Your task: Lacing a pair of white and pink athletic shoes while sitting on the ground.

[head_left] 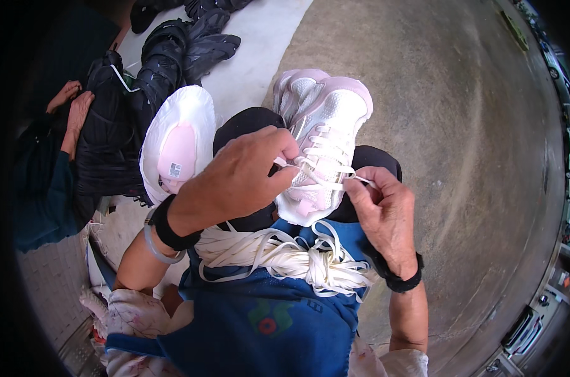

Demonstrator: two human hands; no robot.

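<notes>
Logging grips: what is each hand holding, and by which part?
The left hand and right hand each pinch a loose length of lace on opposite sides of the shoe.

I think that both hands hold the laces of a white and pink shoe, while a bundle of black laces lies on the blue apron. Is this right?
Not fully: the lace bundle on the blue apron is cream-white, not black, as the head view shows. The left hand and right hand do hold the laces of the shoe.
</notes>
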